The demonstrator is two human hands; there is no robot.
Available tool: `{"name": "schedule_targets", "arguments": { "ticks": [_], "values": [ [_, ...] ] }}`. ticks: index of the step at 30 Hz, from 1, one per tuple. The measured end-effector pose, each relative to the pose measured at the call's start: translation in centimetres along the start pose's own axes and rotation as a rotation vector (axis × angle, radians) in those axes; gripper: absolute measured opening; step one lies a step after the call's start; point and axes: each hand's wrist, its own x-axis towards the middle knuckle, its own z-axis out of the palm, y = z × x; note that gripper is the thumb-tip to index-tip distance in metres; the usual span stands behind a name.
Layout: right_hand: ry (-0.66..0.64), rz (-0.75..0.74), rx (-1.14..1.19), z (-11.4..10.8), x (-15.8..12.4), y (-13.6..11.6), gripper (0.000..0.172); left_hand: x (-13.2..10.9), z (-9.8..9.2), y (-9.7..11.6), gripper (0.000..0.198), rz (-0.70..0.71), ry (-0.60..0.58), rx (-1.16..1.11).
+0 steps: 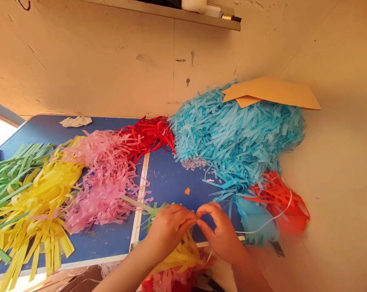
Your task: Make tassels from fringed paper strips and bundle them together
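Observation:
My left hand (171,225) and my right hand (218,233) meet just above the table's front edge. Each is closed in a pinch, fingertips nearly touching around something too small to make out. Behind my left hand, green paper fringe (153,211) shows, with one pale strip reaching left. Yellow paper fringe (180,255) and pinkish-red fringe (168,278) hang below my hands. A white string (271,219) curves from near my right hand toward a bundle of orange-red fringe (290,207). Whether it reaches my fingers is hidden.
On the blue table (168,178) lie heaps of green (9,178), yellow (40,194), pink (104,178), red (153,136) and light-blue fringe (232,134). Orange-yellow paper (275,91) tops the blue heap. A wall shelf (171,14) hangs above.

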Motion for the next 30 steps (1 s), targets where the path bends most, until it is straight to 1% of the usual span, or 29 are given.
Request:
{"name": "schedule_targets", "arguments": {
  "ticks": [3,6,8,10,14,17,19,25,28,30],
  "values": [
    [-0.01,-0.017,0.004,-0.1,0.1,0.0,0.012,-0.1,-0.2,0.0,0.023,-0.018,-0.044,-0.047],
    [0.016,-0.034,-0.027,-0.1,0.2,0.0,0.011,-0.1,-0.5,-0.1,0.015,-0.073,-0.057,-0.005],
    [0.032,-0.047,-0.073,0.0,0.2,-0.1,0.013,-0.1,-0.5,-0.1,0.012,-0.081,-0.06,0.007],
    [0.038,-0.057,-0.112,0.0,0.2,-0.1,0.015,-0.1,-0.5,-0.1,0.014,-0.063,-0.077,-0.016],
    [-0.004,-0.05,-0.082,-0.4,0.0,0.1,0.012,-0.1,-0.6,-0.2,0.013,-0.06,-0.052,-0.005],
    [-0.012,-0.05,-0.073,-0.8,-0.1,0.1,0.011,0.0,-0.7,0.0,0.01,-0.07,-0.092,-0.063],
    [-0.002,-0.043,-0.074,-0.9,-0.2,0.0,0.011,0.1,-0.5,0.3,0.011,-0.088,-0.103,-0.097],
    [0.011,-0.08,-0.051,-0.8,-0.4,-0.2,0.013,0.5,-0.1,1.3,0.017,-0.095,-0.096,-0.079],
    [0.005,-0.092,-0.042,-0.7,-0.5,-0.2,0.011,0.5,-0.1,1.4,0.018,-0.094,-0.106,-0.055],
    [0.014,-0.067,-0.019,-0.6,-0.6,-0.1,0.012,0.4,-0.3,1.3,0.018,-0.083,-0.116,-0.051]
  ]
}}
